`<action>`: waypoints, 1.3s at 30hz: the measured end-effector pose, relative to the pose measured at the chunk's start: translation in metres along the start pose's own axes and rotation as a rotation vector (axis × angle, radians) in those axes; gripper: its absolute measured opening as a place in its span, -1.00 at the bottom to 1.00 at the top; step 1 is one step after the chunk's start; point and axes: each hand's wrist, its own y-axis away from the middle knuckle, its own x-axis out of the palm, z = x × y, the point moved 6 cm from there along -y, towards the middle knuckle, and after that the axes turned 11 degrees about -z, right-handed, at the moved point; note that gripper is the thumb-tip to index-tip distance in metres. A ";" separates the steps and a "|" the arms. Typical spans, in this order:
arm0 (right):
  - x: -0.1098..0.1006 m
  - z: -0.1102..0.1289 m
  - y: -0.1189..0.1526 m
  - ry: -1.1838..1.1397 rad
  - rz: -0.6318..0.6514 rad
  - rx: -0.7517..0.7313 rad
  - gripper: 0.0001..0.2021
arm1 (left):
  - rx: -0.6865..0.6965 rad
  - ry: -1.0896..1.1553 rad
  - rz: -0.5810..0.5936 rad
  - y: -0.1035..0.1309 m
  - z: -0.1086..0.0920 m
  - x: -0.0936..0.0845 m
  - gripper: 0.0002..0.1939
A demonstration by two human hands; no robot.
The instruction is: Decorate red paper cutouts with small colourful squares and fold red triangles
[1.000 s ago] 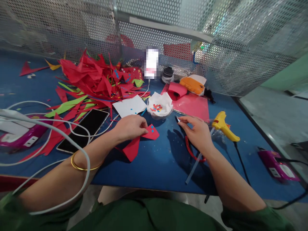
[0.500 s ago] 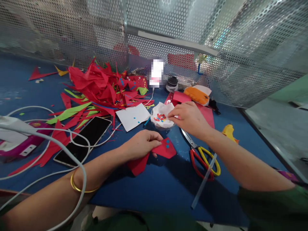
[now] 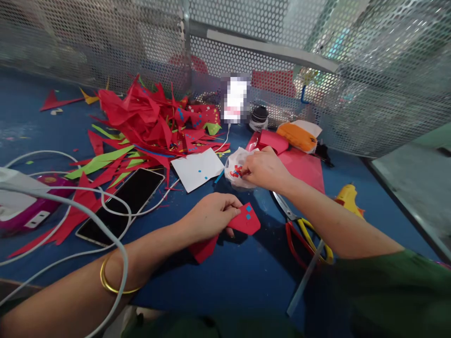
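My left hand [image 3: 213, 213] is closed on a red paper piece [image 3: 251, 224], thumb on top. Two small blue squares lie on the piece's right end, and its other end shows below my wrist. My right hand [image 3: 264, 168] reaches into a small bowl lined with white plastic [image 3: 230, 162], fingertips bent down among small red and blue paper bits [image 3: 235, 171]. Whether a bit is pinched there cannot be made out. Left of the bowl lies a white card [image 3: 195, 170] with a couple of blue squares on it.
Scissors [image 3: 289, 213] and a clear stick [image 3: 305, 281] lie under my right forearm. Red paper scraps [image 3: 141, 115] are heaped at back left. A dark phone [image 3: 121, 206] and a white cable [image 3: 123, 256] lie left. A perforated metal screen [image 3: 246, 51] stands behind.
My right hand has moved from the bowl's right rim down into the bits. My left hand still holds the red paper. The view has shifted slightly.
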 end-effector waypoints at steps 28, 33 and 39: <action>0.007 -0.010 0.002 -0.185 -0.063 0.102 -0.80 | 0.066 -0.037 0.002 0.001 -0.001 0.000 -0.77; -0.006 -0.021 0.010 -0.372 -0.240 0.228 -0.89 | 0.078 -0.018 0.008 0.000 0.000 0.000 -0.76; -0.030 -0.029 0.033 -0.699 -0.380 0.369 -0.91 | 0.067 0.040 -0.013 0.000 -0.006 -0.004 -0.79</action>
